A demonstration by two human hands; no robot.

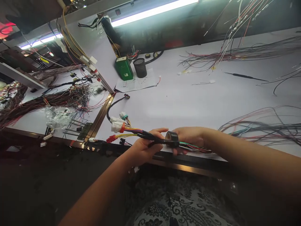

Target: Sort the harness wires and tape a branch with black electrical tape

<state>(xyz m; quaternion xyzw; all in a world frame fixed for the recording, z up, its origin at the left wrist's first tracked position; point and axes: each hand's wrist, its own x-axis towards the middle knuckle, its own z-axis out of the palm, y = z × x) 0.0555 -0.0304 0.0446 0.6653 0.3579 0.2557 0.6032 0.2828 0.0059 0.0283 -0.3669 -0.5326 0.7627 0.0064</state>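
Note:
My left hand is closed round a wire bundle partly wrapped in black tape, over the table's front edge. White connectors, a red connector and a teal-and-white connector hang from the bundle's left end. Just right of it, my right hand grips a roll of black tape pressed against the bundle. Bare green, red, white and black wires run on to the right, under my right wrist.
A green box and a black mesh cup stand on a paper sheet at the back. Loose wires lie at the right, with a thin black tool behind. A pronged fixture sits at the left.

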